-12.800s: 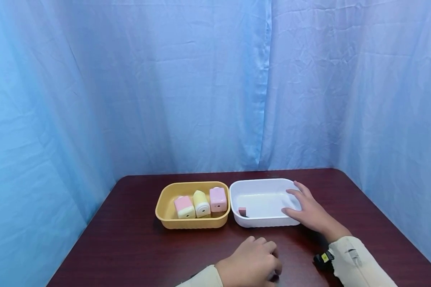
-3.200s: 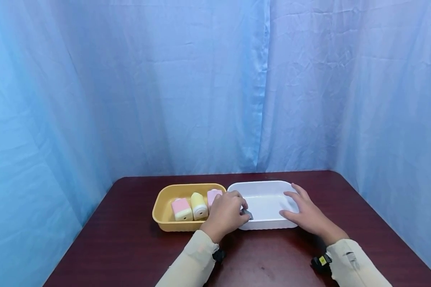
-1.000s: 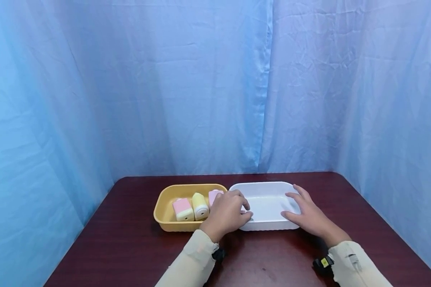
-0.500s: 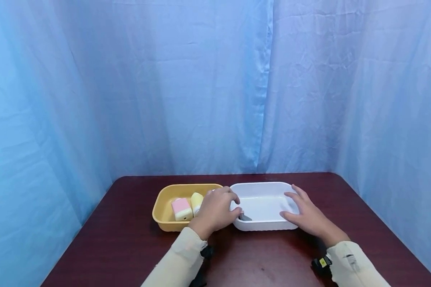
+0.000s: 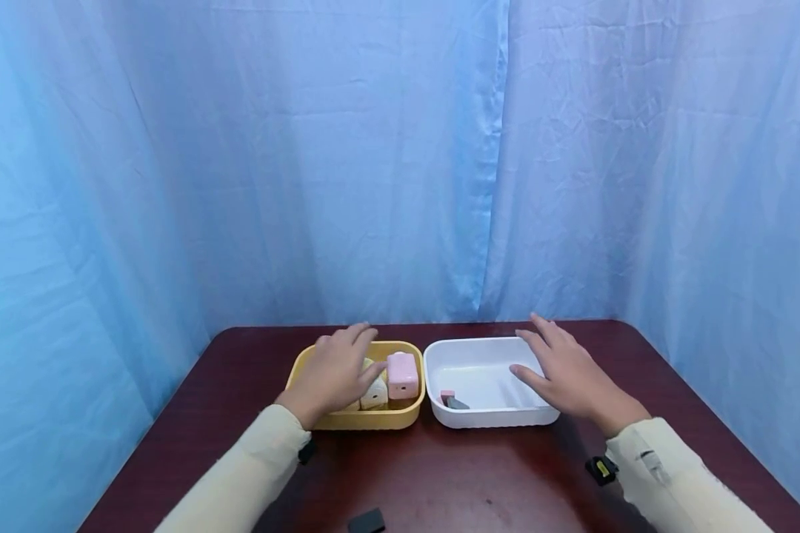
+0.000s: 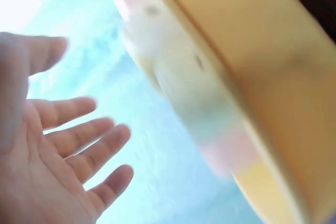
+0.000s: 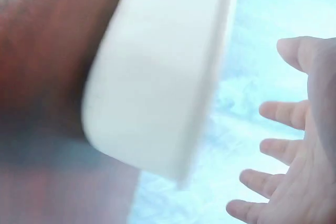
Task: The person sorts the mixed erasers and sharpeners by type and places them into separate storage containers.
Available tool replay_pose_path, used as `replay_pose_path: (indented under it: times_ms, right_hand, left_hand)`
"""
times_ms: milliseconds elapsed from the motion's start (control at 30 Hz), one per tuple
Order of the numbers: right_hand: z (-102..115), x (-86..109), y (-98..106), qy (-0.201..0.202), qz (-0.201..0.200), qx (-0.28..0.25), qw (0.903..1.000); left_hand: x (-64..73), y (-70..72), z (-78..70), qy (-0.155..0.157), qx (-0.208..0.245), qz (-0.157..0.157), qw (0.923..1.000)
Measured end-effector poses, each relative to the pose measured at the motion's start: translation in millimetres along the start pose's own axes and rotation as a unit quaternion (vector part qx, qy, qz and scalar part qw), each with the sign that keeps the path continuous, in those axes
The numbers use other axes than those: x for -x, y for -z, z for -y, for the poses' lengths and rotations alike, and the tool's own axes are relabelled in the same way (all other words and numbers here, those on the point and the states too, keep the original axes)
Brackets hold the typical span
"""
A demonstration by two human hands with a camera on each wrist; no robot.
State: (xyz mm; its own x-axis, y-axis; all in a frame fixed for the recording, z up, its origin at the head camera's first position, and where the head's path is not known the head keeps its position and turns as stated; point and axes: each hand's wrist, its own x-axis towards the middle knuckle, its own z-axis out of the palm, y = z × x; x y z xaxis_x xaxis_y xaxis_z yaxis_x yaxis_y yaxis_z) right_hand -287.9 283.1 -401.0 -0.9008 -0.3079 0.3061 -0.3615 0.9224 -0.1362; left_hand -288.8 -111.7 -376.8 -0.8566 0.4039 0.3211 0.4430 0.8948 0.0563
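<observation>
My left hand (image 5: 330,374) is over the left part of a yellow tray (image 5: 373,420), fingers apart and nothing held. Inside the tray are a pink carton-shaped block (image 5: 402,374) and a yellow-and-white one (image 5: 374,394), each with a small hole in front; the hand hides what lies further left. The left wrist view has the spread left hand (image 6: 58,156) apart from the tray's rim. Over the right end of a white tray (image 5: 493,419), my right hand (image 5: 567,370) holds nothing, fingers spread. At that tray's near left corner lie a pink piece (image 5: 447,395) and a grey piece (image 5: 456,404).
The two trays stand side by side on a dark red table (image 5: 440,474). A small dark rectangular piece (image 5: 367,521) lies at the near edge of the view. Blue curtains (image 5: 373,163) hang behind the table and at both sides.
My left hand has left the white tray's near left corner, where it held a grey piece, and moved left over the yellow tray, its fingers spreading. My right hand has lifted slightly off the white tray.
</observation>
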Motion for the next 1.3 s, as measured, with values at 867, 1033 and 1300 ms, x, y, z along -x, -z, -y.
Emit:
replay_pose_path:
  times_ms: [867, 1033, 1300]
  right_hand:
    - [24.2, -30.1, 50.2, -0.022, 0.083, 0.071, 0.9938]
    - [25.9, -32.9, 51.8, -0.016, 0.078, 0.079, 0.9936]
    - [28.1, -33.1, 50.1, -0.007, 0.081, 0.077, 0.9938]
  left_hand:
    - [21.0, 31.7, 57.2, 0.088, -0.028, 0.100, 0.9906]
    - [21.1, 33.5, 56.6, 0.101, -0.037, 0.101, 0.9890]
    - [20.2, 34.2, 59.7, 0.101, -0.058, 0.093, 0.9888]
